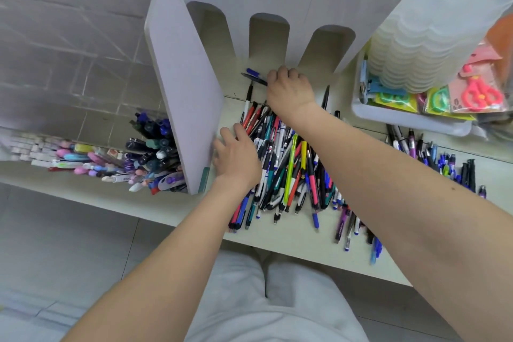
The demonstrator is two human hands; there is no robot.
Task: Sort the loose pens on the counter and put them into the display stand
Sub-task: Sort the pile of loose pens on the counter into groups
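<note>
The right hand (290, 89) curls around dark blue pens (254, 78) at the far edge of the pile (288, 172), probably gathering one colour. The left hand (236, 157), fingers relaxed, rests on the pile's left side, just beside the display stand (183, 86).

Clothing: you are wearing a pale grey-white garment (302, 302) over both legs, plain soft cloth, creasing along the gap between the thighs; trousers or shorts cannot be told.
Arms: your left forearm (166, 244) and right forearm (388, 175) are showing bare, a small dark mark (453, 188) sitting on the right.
Hands: your left hand (236, 158) and right hand (288, 89) are showing bare.
</note>
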